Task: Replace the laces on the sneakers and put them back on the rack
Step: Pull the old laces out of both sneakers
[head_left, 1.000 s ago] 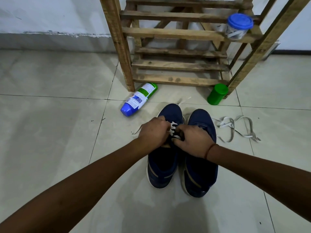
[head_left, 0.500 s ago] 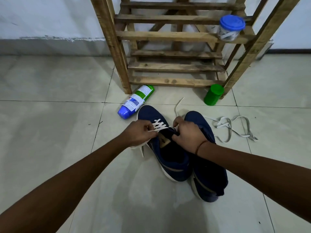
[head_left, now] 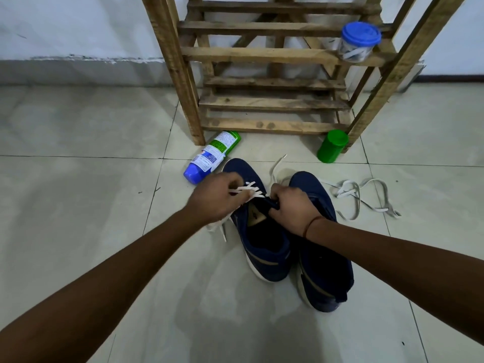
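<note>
left hand (head_left: 214, 199) pinches lace (head_left: 247, 189) above tiled floor (head_left: 78, 184).

**Home interior: floor corner by a shoe rack**

Domestic room, not a shop or workshop.
- Pale glazed floor tiles (head_left: 78, 205), scuffed, with dark grout lines, fill the lower frame.
- White painted wall (head_left: 78, 27), upper left, with a chipped paint edge above a grey skirting band.
- Rough slatted wooden rack (head_left: 262, 55), top centre, stands on the tiles close to the wall.
- Household clutter: blue-lidded plastic jar (head_left: 360, 41) on a slat, upper right. Green canister (head_left: 331, 146) at the rack's right leg. Spray can (head_left: 210, 157) on its side by the left leg.
- Pair of navy sneakers (head_left: 324, 273) and a loose white lace (head_left: 361, 195) on the floor, centre and centre right.
</note>
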